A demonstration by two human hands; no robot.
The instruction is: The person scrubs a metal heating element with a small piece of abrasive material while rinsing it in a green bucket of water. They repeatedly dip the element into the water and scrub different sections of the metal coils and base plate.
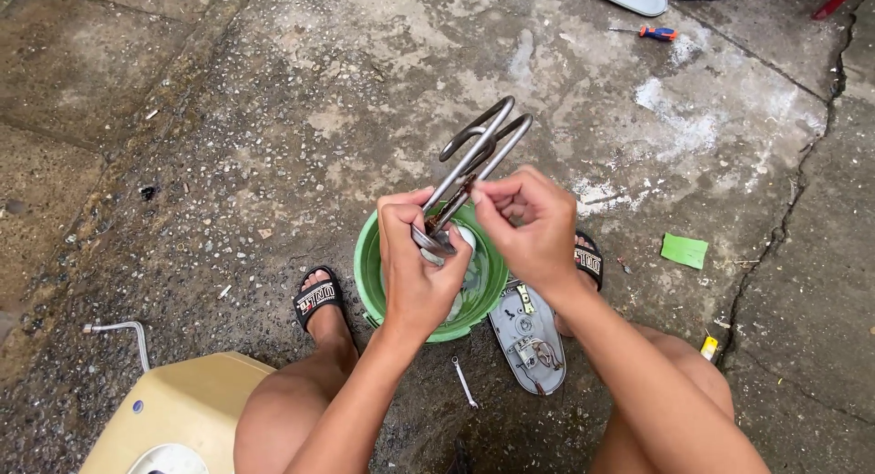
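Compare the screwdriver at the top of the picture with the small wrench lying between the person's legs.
The screwdriver has an orange and blue handle; the wrench is bare grey metal all over. The screwdriver lies almost level across the picture, far from the hands; the wrench lies nearly lengthwise, close below the green basin. The screwdriver's handle is thick against its thin shaft; the wrench is slim throughout. Both lie untouched on the concrete ground.

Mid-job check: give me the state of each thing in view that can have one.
heating element: held up over the basin, loops pointing away
left hand: gripping the element's base
right hand: fingers pinching at its rods
green basin: upright on the concrete
grey cover: lying inside-up
spanner: lying flat, untouched
screwdriver: lying flat, untouched
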